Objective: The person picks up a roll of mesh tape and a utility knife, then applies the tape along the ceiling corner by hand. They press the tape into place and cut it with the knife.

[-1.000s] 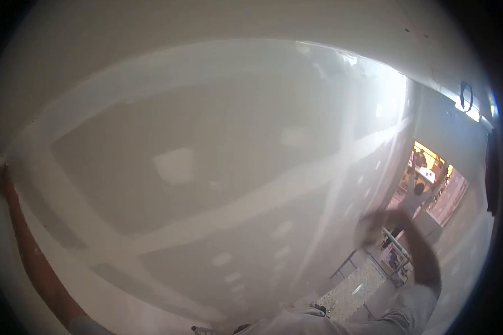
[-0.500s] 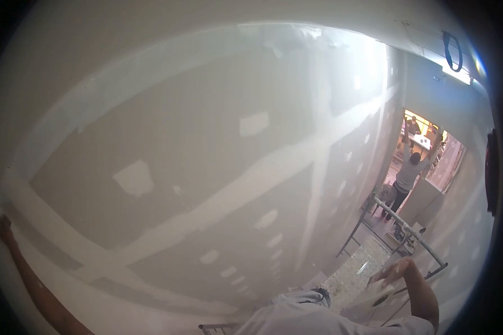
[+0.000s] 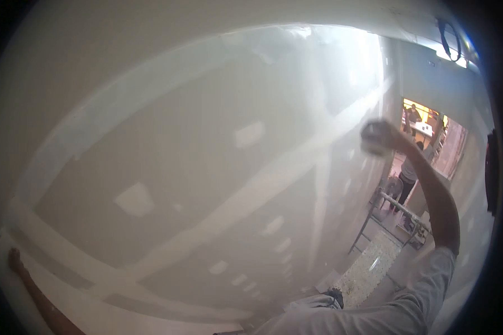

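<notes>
My left hand (image 3: 15,260) is at the far left, against the pale lower band of the wall. It looks small and compact there, and how its fingers lie cannot be made out. On the other side my right hand (image 3: 381,137) is raised in front of the wall, smeared by motion. Its fingers look closed around a dark, pale-edged thing that is too blurred to name. Before me stretches a grey drywall wall (image 3: 190,134) with whitish joint-compound bands and patches, among them a square patch (image 3: 134,199) and a smaller one (image 3: 250,134).
Below right is a speckled scaffold platform (image 3: 369,268) with a metal end frame (image 3: 399,202). Beyond it a person (image 3: 409,167) stands by a fan (image 3: 394,186) near a bright doorway. A dark cable loop (image 3: 449,40) hangs from the ceiling near a light.
My right hand has swung up from low beside the platform to the height of the doorway. My view has shifted slightly; the left hand stays by the wall.
</notes>
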Available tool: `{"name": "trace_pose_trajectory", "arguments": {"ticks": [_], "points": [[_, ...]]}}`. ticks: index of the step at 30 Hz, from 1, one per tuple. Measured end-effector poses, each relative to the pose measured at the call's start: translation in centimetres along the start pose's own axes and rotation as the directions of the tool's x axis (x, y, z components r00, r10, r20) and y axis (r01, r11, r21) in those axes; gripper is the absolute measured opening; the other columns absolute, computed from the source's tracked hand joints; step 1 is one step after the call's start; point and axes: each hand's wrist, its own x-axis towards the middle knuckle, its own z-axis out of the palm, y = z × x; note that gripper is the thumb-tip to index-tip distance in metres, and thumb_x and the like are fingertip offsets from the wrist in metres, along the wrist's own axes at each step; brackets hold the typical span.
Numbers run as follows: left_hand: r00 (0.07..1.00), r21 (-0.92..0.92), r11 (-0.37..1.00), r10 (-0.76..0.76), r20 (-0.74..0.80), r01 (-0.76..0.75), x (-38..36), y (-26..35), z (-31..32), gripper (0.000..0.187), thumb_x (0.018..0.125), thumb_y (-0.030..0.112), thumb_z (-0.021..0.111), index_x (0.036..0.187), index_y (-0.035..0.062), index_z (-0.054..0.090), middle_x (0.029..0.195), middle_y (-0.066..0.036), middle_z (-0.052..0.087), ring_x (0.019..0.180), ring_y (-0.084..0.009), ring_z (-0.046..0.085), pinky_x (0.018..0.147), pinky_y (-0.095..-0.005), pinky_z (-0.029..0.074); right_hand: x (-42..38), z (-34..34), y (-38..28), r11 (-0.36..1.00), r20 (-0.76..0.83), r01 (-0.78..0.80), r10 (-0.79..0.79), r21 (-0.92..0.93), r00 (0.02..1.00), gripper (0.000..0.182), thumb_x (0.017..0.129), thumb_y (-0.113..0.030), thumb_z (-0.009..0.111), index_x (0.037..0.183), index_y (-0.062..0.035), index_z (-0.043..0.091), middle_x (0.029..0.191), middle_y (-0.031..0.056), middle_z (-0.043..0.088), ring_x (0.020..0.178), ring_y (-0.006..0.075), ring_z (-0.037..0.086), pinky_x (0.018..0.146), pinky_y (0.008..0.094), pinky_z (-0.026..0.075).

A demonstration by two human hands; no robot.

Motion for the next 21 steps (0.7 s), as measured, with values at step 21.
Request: {"name": "trace_pose_trajectory", "arguments": {"ticks": [21], "points": [[0.937,0.784,-0.548,0.327,-0.121,0.293,0.4,-2.7,14.9,0.046,0.104,0.040,0.043,0.138,0.0135,0.058,0.150,-0.007,0.050,0.140,-0.0258,0.042,0.115,-0.0540,0.027,34.1,-13.4,-8.0,0.981,-0.822,-0.052,-0.125,-0.185,0.556,0.045,0.096,-0.043,0.063,0.125,-0.0087,0.066,0.106,0.0113,0.068,0.101,0.0199,0.066,0.086,0.0330,0.053]]}}
